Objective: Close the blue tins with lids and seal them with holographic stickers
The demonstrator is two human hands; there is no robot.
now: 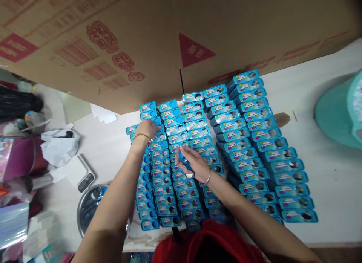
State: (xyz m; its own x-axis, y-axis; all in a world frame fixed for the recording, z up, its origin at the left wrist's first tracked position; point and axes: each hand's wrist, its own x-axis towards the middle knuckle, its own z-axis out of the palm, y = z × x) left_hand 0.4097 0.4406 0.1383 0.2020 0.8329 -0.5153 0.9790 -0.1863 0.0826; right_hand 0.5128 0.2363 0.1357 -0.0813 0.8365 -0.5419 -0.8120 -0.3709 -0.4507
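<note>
across the middle of the frame, rows of blue tins (230, 126) with printed tops stand packed in columns on a white table (325, 172). the left hand (147, 129), with a gold bracelet (143, 135) at its wrist, is at the upper left of the columns, fingers bent down at a tin top; whether they grip something there, i cannot tell. right of it, near the centre, the right hand (196, 165) is half curled around a few loose blue caps (188, 165). at the left of the group, many tins have blue discs (152, 106) filling their round holes; in the columns to the right the holes are uncovered. a large cardboard box (158, 40) fills the top of the frame. a teal bucket (336, 108) stands at the right edge; at lower left are a metal bowl (82, 208) and a white device (75, 168) with a dark panel.
</note>
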